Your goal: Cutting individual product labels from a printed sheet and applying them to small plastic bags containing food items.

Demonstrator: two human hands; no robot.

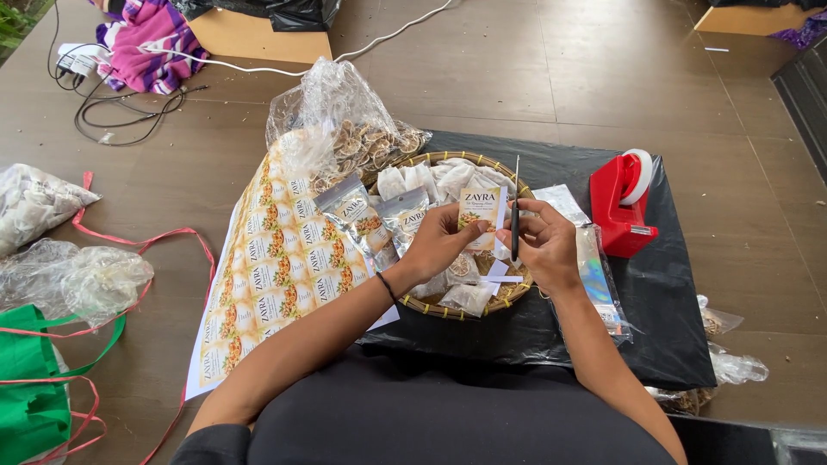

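Note:
My left hand (439, 244) pinches a small printed paper label (480, 207) with a fruit picture, held upright over a round woven basket (428, 162). My right hand (544, 245) grips a pair of thin scissors (515, 220), blades pointing up along the label's right edge. White paper strips (500, 274) lie below the hands in the basket. The basket holds several small clear packets (418, 181) of dried slices and silver pouches (357, 211).
A sheet of printed labels (267, 267) lies left of the basket. A clear bag of dried slices (345, 129) sits behind it. A red tape dispenser (622, 202) stands on the black plastic sheet (655, 310). Plastic bags (77, 275), green bag (30, 396) and cables (121, 112) lie left.

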